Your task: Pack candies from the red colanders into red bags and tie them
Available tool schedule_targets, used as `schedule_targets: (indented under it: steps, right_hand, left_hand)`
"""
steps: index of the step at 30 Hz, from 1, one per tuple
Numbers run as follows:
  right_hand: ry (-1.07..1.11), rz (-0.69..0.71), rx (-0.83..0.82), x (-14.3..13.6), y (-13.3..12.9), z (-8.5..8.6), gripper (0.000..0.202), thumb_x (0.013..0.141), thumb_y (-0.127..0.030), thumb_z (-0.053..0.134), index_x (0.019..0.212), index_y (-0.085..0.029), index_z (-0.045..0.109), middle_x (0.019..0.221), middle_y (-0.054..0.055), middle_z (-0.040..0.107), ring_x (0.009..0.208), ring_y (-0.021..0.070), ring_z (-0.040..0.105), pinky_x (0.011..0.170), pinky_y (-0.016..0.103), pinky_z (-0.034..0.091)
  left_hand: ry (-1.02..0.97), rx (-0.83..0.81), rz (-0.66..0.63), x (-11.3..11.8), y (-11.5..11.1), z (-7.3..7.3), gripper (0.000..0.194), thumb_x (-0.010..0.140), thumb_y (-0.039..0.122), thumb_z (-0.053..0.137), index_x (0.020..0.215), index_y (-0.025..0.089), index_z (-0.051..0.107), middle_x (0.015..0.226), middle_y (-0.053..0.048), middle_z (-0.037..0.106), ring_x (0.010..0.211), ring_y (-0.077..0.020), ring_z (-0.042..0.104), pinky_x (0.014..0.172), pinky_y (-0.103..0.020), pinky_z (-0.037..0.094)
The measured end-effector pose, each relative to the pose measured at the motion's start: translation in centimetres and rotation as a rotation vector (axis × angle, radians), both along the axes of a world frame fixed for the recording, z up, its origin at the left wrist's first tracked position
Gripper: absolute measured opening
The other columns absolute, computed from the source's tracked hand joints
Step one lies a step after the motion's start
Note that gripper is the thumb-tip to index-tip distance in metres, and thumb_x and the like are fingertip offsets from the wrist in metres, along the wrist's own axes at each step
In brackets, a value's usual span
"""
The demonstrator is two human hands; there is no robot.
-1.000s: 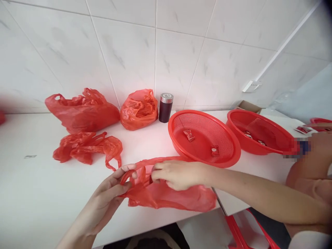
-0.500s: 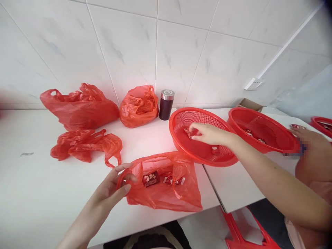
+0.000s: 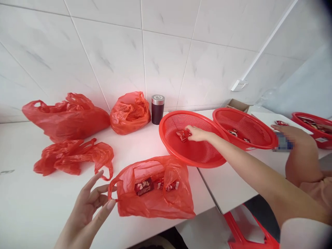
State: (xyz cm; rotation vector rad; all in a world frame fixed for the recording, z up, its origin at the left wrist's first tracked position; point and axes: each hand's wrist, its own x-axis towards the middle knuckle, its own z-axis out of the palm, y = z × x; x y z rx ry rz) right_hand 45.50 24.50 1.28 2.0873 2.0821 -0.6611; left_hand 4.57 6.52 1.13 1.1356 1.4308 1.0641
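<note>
A red plastic bag point(image 3: 155, 204) lies open on the white table, with a dark red packet point(image 3: 144, 186) and a red-and-white packet point(image 3: 169, 185) inside. At its left side is my left hand point(image 3: 94, 204), fingers apart, with the bag's handle loop against the fingertips. My right hand point(image 3: 196, 134) reaches into the nearest red basket point(image 3: 166, 147), its fingers closed on small red packets point(image 3: 183, 135).
More red bags point(image 3: 70, 121), point(image 3: 131, 112) and a crumpled one point(image 3: 74, 157) lie left and back. A dark tumbler point(image 3: 157, 110) stands by the wall. Rightwards are a second basket point(image 3: 220, 119), a third point(image 3: 321, 138) and another person's arm point(image 3: 302, 148).
My right hand has gathered the small packets in the basket. My left hand has loosened and spread its fingers at the bag's handle. The view has shifted right.
</note>
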Motion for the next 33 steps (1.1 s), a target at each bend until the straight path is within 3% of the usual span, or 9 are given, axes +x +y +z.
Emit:
schedule_targets:
  steps: [4,7,10,16,18,20,23,26,33]
  right_hand:
    - [-0.006,0.029,-0.017,-2.3,1.7,-1.0,0.073,0.073,-0.034,0.072,0.139,-0.027,0.041,0.133,0.014,0.045,0.091,0.0206,0.058,0.069,0.028,0.042]
    - [-0.012,0.062,-0.037,-3.1,1.8,-1.4,0.044,0.068,-0.018,0.072,0.111,-0.021,0.061,0.112,0.010,0.056,0.082,0.0180,0.057,0.066,0.027,0.040]
    - [0.022,0.090,-0.023,-3.1,1.3,-0.8,0.023,0.065,-0.005,0.066,0.084,-0.017,0.061,0.095,0.007,0.059,0.076,0.0164,0.055,0.063,0.026,0.039]
    - [0.301,0.180,0.163,-6.1,-3.5,5.8,0.018,0.084,-0.013,0.051,0.098,-0.022,0.046,0.100,0.003,0.058,0.084,0.0123,0.057,0.072,0.023,0.045]
    - [0.606,0.322,0.242,-8.9,-6.7,8.0,0.018,0.084,-0.017,0.054,0.098,-0.022,0.046,0.097,0.001,0.057,0.083,0.0125,0.058,0.075,0.025,0.047]
    - [0.682,0.457,0.201,-12.0,-10.1,8.8,0.016,0.082,-0.016,0.057,0.096,-0.022,0.051,0.096,0.001,0.057,0.081,0.0131,0.057,0.073,0.026,0.048]
    - [0.552,0.561,0.201,-15.7,-14.1,6.9,0.025,0.088,-0.016,0.051,0.108,-0.028,0.059,0.116,0.004,0.054,0.084,0.0155,0.058,0.074,0.031,0.048]
    - [0.454,0.556,0.252,-16.7,-15.6,3.7,0.037,0.089,-0.013,0.050,0.118,-0.033,0.060,0.128,0.004,0.053,0.099,0.0222,0.057,0.076,0.034,0.047]
    - [0.296,0.586,0.239,-14.9,-16.7,1.6,0.009,0.077,-0.027,0.073,0.083,-0.027,0.066,0.078,0.005,0.062,0.078,0.0271,0.058,0.070,0.045,0.048]
  left_hand:
    - [0.043,-0.024,-0.019,-0.5,-0.3,-1.1,0.066,0.074,0.057,0.070,0.130,0.031,0.046,0.108,-0.005,0.064,0.097,-0.0246,0.058,0.087,-0.034,0.046]
    - [0.115,-0.079,-0.089,-1.5,-0.2,-1.7,0.048,0.074,0.057,0.070,0.108,0.027,0.056,0.101,-0.005,0.065,0.101,-0.0262,0.058,0.087,-0.034,0.046]
    - [0.186,-0.102,-0.170,-2.1,-0.4,-1.6,0.035,0.077,0.057,0.067,0.091,0.025,0.062,0.091,-0.003,0.066,0.094,-0.0241,0.058,0.083,-0.029,0.046]
    - [0.026,-0.013,-0.041,-0.3,-0.8,-0.5,0.030,0.077,0.054,0.069,0.082,0.026,0.061,0.080,-0.001,0.064,0.082,-0.0202,0.056,0.073,-0.025,0.046]
    - [-0.084,0.005,0.007,0.4,-0.6,-0.6,0.029,0.077,0.052,0.069,0.086,0.026,0.059,0.081,0.000,0.065,0.077,-0.0176,0.054,0.072,-0.024,0.045]
    - [-0.192,-0.012,-0.058,0.9,-0.4,-0.8,0.029,0.078,0.051,0.069,0.090,0.027,0.057,0.079,0.000,0.065,0.072,-0.0165,0.053,0.069,-0.025,0.044]
    - [-0.233,-0.073,-0.232,0.6,0.0,-1.1,0.027,0.082,0.049,0.067,0.085,0.023,0.061,0.068,0.000,0.057,0.067,-0.0161,0.049,0.067,-0.026,0.042]
    - [-0.156,-0.077,-0.229,-0.2,0.1,-1.1,0.031,0.082,0.048,0.066,0.071,0.020,0.061,0.067,0.000,0.051,0.068,-0.0157,0.046,0.068,-0.026,0.040]
    - [0.232,0.144,-0.118,1.7,-1.3,-1.0,0.033,0.074,0.048,0.072,0.098,0.026,0.065,0.069,0.002,0.056,0.068,-0.0192,0.051,0.070,-0.030,0.040]
